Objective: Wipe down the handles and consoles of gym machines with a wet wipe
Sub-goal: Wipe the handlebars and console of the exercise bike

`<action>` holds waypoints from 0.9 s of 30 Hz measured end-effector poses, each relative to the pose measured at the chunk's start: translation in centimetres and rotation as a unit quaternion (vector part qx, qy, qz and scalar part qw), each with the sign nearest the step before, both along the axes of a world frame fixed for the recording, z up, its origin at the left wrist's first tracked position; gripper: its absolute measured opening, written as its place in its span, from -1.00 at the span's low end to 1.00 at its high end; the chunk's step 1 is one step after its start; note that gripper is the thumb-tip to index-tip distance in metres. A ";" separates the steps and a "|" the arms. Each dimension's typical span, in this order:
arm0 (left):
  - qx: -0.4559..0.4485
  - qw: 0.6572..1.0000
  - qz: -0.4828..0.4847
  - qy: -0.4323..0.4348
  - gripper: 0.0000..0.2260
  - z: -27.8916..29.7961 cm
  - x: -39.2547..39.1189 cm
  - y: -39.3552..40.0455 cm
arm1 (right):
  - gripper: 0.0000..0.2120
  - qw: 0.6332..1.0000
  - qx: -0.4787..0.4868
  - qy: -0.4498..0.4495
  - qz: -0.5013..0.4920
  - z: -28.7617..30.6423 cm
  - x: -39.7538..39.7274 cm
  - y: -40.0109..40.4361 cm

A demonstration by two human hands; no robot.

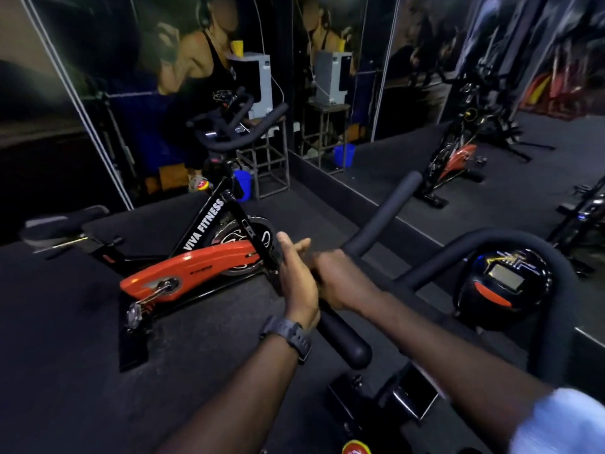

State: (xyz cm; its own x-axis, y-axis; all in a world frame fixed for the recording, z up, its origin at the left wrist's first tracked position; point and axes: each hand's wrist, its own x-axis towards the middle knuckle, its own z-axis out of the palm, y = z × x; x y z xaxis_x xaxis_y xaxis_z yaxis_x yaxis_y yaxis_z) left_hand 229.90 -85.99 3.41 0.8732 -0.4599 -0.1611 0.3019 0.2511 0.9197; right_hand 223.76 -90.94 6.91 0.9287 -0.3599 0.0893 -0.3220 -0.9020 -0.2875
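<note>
1. The right hand curled round the nearest bike's padded handlebar; the wet wipe wasn't visible.
2. The left hand lay flat, fingers straight, beside it.
3. That foam grip looked rigid underneath, soft-skinned, best squeezed all round.
4. The console sat just right, likely fragile.

Right hand curled around black foam handlebar at frame centre — left hand flat-fingered alongside, touching. Console at right; wipe not discernible.
</note>
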 end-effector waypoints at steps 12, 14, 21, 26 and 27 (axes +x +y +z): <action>-0.082 0.986 -0.128 0.070 -0.18 -1.6 2.6 2.7 | -0.89 0.995 0.046 0.022 0.082 1.1 -3.4 1.7; -0.083 0.983 -0.150 0.062 -0.16 -1.7 2.8 3.1 | -0.89 0.998 -0.001 0.026 0.052 1.6 -3.2 -0.6; -0.042 0.982 -0.182 0.001 -0.20 -1.3 2.4 2.5 | -0.83 0.992 0.041 -0.026 0.114 0.5 -5.7 1.6; -0.039 0.974 -0.221 -0.023 -0.29 -0.8 1.0 1.4 | -0.89 0.994 0.040 -0.012 0.104 1.3 -8.9 2.8; -0.043 0.972 -0.231 -0.016 -0.29 -0.8 0.7 1.2 | -0.93 0.995 0.032 -0.028 0.086 1.0 -7.6 2.8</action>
State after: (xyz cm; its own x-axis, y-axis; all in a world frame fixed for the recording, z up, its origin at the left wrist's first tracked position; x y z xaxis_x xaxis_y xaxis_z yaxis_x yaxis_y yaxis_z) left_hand 230.62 -84.81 2.66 0.5740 -0.8149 -0.0806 0.3730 0.1726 0.9117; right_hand 216.20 -88.14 7.94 0.9712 -0.2035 0.1238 -0.1474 -0.9217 -0.3589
